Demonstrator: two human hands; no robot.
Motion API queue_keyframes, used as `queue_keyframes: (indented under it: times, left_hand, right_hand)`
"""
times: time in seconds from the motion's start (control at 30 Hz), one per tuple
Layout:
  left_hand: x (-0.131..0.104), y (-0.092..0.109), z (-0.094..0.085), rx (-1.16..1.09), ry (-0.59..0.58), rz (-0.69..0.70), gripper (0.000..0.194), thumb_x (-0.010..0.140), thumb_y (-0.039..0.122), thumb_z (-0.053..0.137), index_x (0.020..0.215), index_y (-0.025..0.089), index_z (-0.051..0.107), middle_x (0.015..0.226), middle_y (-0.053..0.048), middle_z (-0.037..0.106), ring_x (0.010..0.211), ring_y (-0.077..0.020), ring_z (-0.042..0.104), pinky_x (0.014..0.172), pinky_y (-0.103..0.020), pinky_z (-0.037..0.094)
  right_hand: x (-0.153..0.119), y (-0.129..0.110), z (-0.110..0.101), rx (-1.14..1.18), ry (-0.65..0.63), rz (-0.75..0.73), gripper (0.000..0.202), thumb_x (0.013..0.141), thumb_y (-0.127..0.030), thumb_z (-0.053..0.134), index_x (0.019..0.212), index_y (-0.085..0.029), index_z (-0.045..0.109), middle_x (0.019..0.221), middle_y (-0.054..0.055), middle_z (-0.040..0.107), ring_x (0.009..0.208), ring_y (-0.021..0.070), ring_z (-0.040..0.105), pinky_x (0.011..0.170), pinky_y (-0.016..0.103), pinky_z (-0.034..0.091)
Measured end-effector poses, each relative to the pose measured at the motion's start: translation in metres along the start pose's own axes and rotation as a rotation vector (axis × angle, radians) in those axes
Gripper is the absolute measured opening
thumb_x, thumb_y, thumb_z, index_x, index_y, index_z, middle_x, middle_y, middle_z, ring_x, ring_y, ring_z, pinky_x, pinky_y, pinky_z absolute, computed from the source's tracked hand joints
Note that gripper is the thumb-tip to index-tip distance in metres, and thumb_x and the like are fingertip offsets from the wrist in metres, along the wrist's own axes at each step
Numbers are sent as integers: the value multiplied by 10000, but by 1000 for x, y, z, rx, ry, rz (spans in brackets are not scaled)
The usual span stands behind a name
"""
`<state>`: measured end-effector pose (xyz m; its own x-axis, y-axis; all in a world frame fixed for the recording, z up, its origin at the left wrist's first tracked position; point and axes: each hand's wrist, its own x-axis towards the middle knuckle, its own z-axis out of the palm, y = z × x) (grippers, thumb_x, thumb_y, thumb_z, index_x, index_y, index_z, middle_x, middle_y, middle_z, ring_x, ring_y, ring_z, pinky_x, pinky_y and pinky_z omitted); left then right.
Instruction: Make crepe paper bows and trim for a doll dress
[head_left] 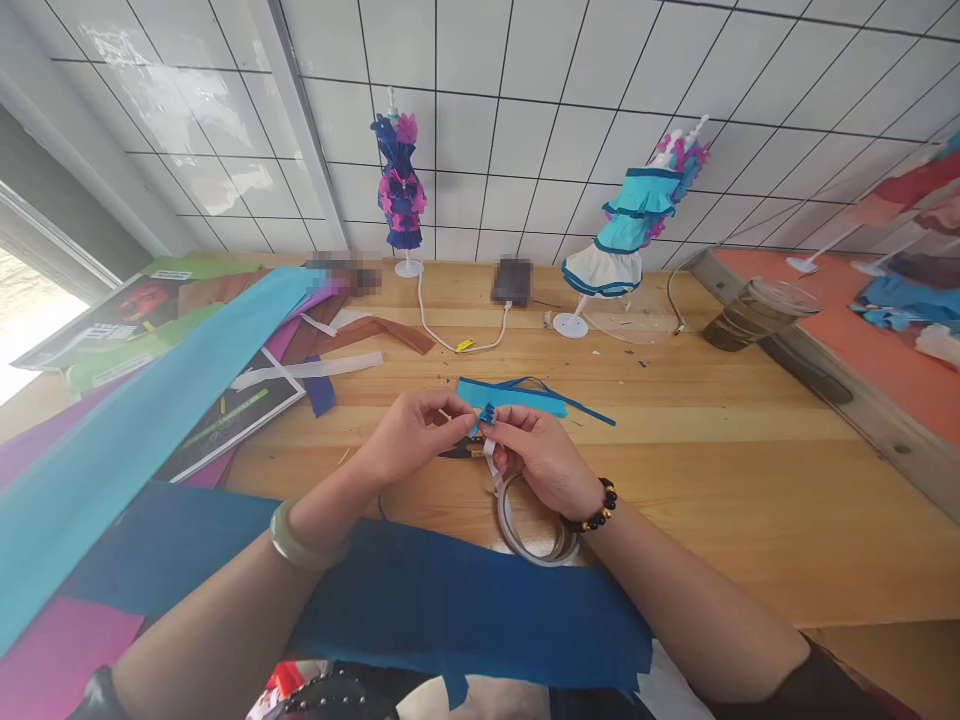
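Note:
Between my two hands is a small gathered piece of blue crepe paper [487, 413]. The fingers of my left hand [420, 430] pinch its left side, and my right hand [544, 450] pinches the right side. Below my right fingers hangs a white strip of tape [491, 455], close to a roll of double-sided tape [510, 520] standing under that hand. Partly hidden behind my left fingers lies a dark-handled tool [461, 449], its kind unclear. Just beyond my hands lie a light blue strip with a dark blue edge [517, 396] and a narrow dark blue strip [592, 410].
A wide dark blue sheet [465, 600] covers the table's near edge. Coloured sheets and a long light blue strip [172, 420] lie at left. Two dressed miniature mannequins, one purple [401, 190] and one turquoise [630, 225], stand at the back. A cup of dark liquid [750, 315] is at right.

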<state>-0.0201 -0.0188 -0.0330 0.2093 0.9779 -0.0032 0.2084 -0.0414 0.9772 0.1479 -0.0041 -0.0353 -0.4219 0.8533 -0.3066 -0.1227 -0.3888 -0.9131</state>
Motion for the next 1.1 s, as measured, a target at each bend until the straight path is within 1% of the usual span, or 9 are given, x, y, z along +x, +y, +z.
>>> queue_keyframes:
  times: [0.13, 0.3, 0.43, 0.57, 0.73, 0.83, 0.93, 1.0, 1.1]
  left_hand:
    - [0, -2, 0, 44, -1, 1, 267, 762, 401, 557, 767, 140, 617, 765, -37, 626, 691, -141, 582, 640, -261, 475]
    - [2, -3, -2, 30, -17, -20, 269, 766, 403, 547, 760, 139, 600, 736, -32, 613, 688, -141, 565, 646, -266, 458]
    - [3, 0, -4, -26, -36, -52, 256, 749, 394, 561, 730, 141, 594, 698, -17, 598, 667, -131, 553, 637, -254, 443]
    - [3, 0, -6, -95, -58, -110, 243, 720, 386, 595, 694, 145, 599, 658, -8, 598, 636, -123, 550, 628, -249, 444]
    - [4, -5, -7, -248, -134, -184, 236, 723, 373, 610, 695, 139, 591, 655, -18, 604, 609, -108, 544, 621, -250, 447]
    - [5, -5, -6, -249, -143, -192, 241, 723, 381, 612, 710, 141, 592, 667, -24, 610, 631, -115, 561, 645, -263, 463]
    - [5, -4, -4, -157, -94, -160, 257, 718, 396, 611, 731, 141, 582, 675, -24, 606, 647, -127, 571, 640, -269, 470]
    - [5, -3, -2, -77, -12, -119, 267, 705, 400, 622, 738, 141, 567, 672, -16, 598, 643, -125, 568, 618, -255, 465]
    - [4, -2, 0, 25, 110, -18, 257, 694, 390, 633, 749, 147, 570, 703, -16, 610, 647, -125, 568, 603, -241, 459]
  right_hand:
    - [1, 1, -2, -17, 2, -14, 267, 590, -359, 735, 673, -166, 571, 448, -56, 503, 370, 52, 410, 347, 172, 353]
    - [0, 0, -5, -27, -52, -22, 228, 624, -330, 724, 714, -153, 611, 516, -36, 549, 407, 51, 446, 375, 171, 375]
    - [-2, -2, -5, -17, -90, -29, 205, 661, -331, 695, 729, -147, 639, 574, -18, 588, 431, 52, 474, 395, 179, 400]
    - [-2, -2, -4, -17, -104, -18, 198, 670, -335, 683, 687, -143, 640, 535, -26, 573, 418, 48, 463, 397, 179, 400]
    - [-3, -3, -3, -28, -115, 2, 180, 674, -317, 680, 682, -144, 632, 507, -36, 565, 398, 42, 459, 410, 181, 410]
    - [-3, -2, -3, -26, -114, 0, 177, 679, -314, 674, 680, -144, 625, 514, -34, 567, 398, 44, 459, 395, 175, 397]
    - [-1, -1, -3, -21, -92, 6, 191, 672, -326, 674, 667, -144, 615, 507, -33, 566, 387, 46, 450, 372, 171, 373]
    - [0, -1, -3, -9, -62, 11, 202, 658, -331, 684, 657, -145, 605, 514, -31, 576, 380, 44, 444, 365, 169, 361]
    - [1, -1, -3, 31, -41, 30, 214, 651, -340, 692, 657, -150, 593, 491, -35, 570, 368, 44, 434, 366, 169, 347]
